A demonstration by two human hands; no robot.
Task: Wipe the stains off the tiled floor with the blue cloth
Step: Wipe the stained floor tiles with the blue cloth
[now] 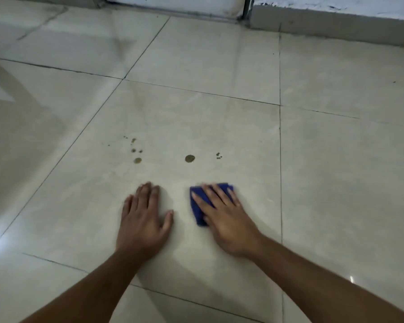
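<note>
The person is kneeling or leaning over the tiled floor (219, 127), both bare forearms reaching forward from the near edge of the view. The left hand (145, 217) is lying flat on the tile, fingers straight and spread, thumb out to the side, grasping nothing. The right hand (224, 217) is pressing down on the blue cloth (197, 210), fingers extended over it rather than curled round it; the cloth is lying bunched on the floor under the fingers and palm, its left edge and far corner showing past the hand. The two hands are sitting near each other on the same large tile, not touching.

Brown stains (189, 158) are showing on that tile, beyond both hands: one round spot ahead of the cloth, a small speck cluster to its right, and a scatter of drops ahead of the left hand. The cloth is lying short of all of them. Dark grout lines are crossing the floor, and a grey skirting (336, 22) is running along the far wall at upper right
</note>
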